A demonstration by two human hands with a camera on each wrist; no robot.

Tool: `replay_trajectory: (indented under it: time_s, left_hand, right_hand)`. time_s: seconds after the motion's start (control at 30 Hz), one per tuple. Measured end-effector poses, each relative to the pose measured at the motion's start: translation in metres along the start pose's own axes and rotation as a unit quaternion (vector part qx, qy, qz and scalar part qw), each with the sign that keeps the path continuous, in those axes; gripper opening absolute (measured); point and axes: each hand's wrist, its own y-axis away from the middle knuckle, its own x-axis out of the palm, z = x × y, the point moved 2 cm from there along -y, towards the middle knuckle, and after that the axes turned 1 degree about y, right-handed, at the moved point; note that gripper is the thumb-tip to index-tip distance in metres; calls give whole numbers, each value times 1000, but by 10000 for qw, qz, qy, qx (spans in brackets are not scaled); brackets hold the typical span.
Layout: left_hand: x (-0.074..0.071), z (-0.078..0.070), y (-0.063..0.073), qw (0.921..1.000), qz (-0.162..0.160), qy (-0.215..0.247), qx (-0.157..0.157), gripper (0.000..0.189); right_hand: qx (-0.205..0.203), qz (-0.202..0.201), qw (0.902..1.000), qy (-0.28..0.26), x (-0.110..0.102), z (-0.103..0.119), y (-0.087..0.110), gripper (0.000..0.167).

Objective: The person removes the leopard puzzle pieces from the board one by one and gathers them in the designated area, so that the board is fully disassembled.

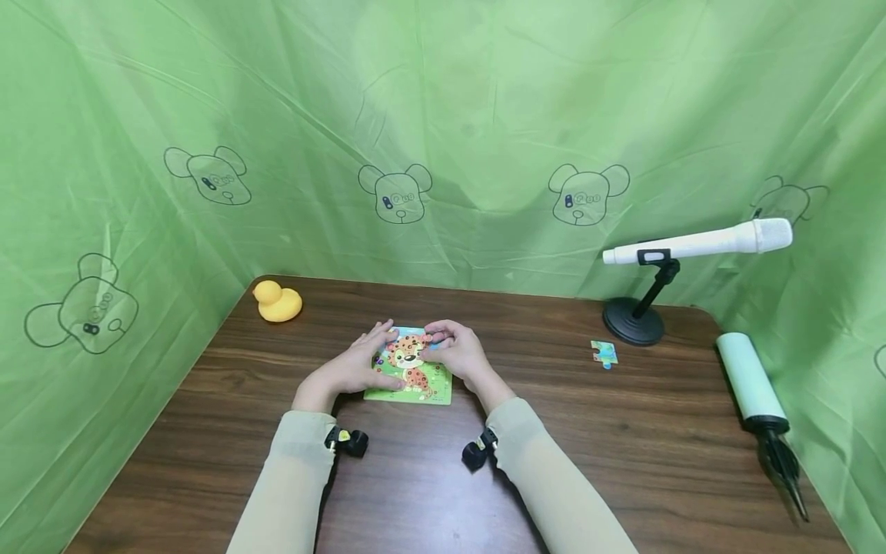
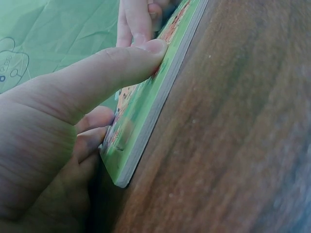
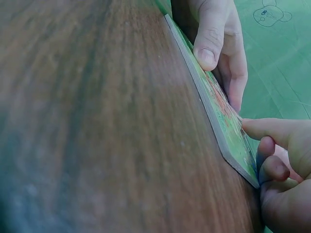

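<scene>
jigsaw puzzle (image 1: 418,377) w/ a spotted cartoon animal on it lies flat on the brown table (image 1: 692,431), b/w both hands, roughly mid-table. l hand (image 1: 349,369) is spread over its l side: thumb rests on the printed face nr the bottom, other fingers fairly straight along the l edge & up to the top l corner. r hand (image 1: 460,358) grips the puzzle at the top r: thumb on the face, other fingers bent in at the corner. can't tell if it also has a loose bit pinched there, fingers hide it. wrist views show the board's pale thick edge.

one loose piece (image 1: 605,352), blue/green, lies on the table well off to the r of the puzzle, nr the stand (image 1: 633,322), which is black w/ a round base & holds a white mic (image 1: 706,243) tilted up to the r. further r, by the table edge, a mint & black pump (image 1: 753,377) on its side, nozzle twd the person. yellow duck (image 1: 278,302) at the far l corner. pale sleeves (image 1: 547,469) on both arms, black gadget (image 1: 356,444) at each wrist. green curtain (image 1: 477,92) w/ outlined animal heads behind & at both sides.
</scene>
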Motion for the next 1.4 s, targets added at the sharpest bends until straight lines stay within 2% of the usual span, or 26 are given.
replay_trajectory:
  time_s: [0.3, 0.6, 0.97, 1.27, 1.4]
  left_hand:
    - [-1, -2, 0, 10000, -2, -6, -5, 108]
    - [-2, -3, 0, 10000, 5, -42, -45, 108]
    - [-2, -2, 0, 10000, -4, -67, -26, 110]
    - [0, -2, 1, 10000, -3, -40, -28, 111]
    - [-1, -3, 2, 10000, 3, -5, -93, 112]
  right_hand:
    - [-1, -151, 9993, 353, 4, 1, -3, 46]
    - [-67, -136, 9993, 328, 5, 1, -4, 59]
    - [24, -116, 9992, 392, 6, 1, -4, 48]
    - [-31, -126, 9998, 116, 4, -1, 0, 49]
    - [-24, 2, 10000, -91, 1, -3, 1, 50]
